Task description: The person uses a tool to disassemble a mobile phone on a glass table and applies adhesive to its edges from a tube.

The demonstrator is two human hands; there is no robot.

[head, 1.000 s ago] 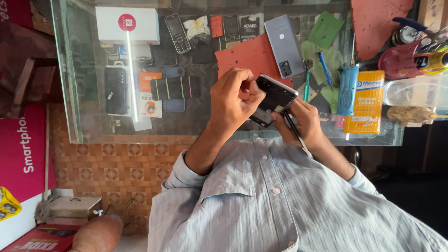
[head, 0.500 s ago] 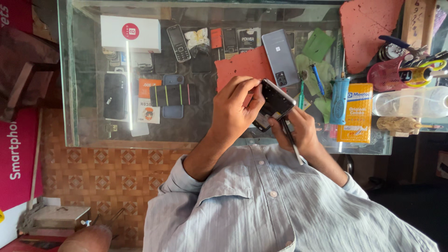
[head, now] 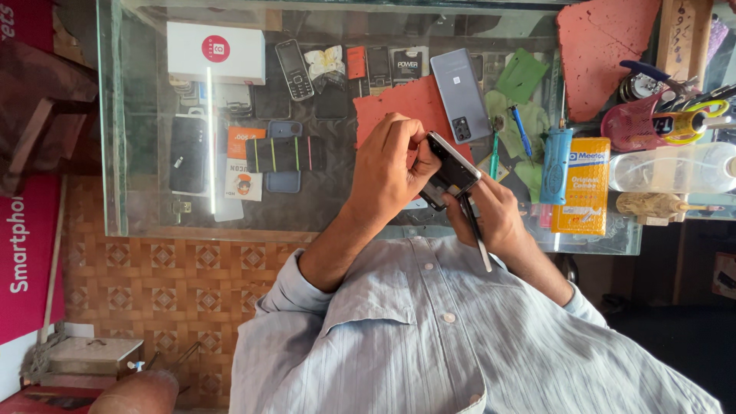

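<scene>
I saw a glass-topped bench (head: 153,207), a display case with handsets, cases and a white box (head: 216,52) laid out under the pane. Below it ran a wall of brown patterned tiles (head: 176,268), and a pink banner (head: 27,245) hung at the frame's left edge. The picture came to me turned over, the person's striped blue shirt (head: 460,345) filling the lower part.

On the glass I counted two red spongy mats, one (head: 406,107) beneath the hands and one (head: 602,54) at the far corner. One grey smartphone (head: 460,93) lay face down, touching the nearer mat. There were two blue-handled tools (head: 522,132) beside it, one blue cylinder (head: 555,165), one yellow carton (head: 583,185) and one clear plastic bottle (head: 675,167) on its side.

The left hand (head: 387,172) had its grip closed on the upper end of a dark phone (head: 451,172) held tilted above the bench edge, near the chest. The right hand (head: 498,218) gripped the phone's lower end, with one thin dark tool (head: 477,234) pinned in its fingers, pointing toward the shirt.
</scene>
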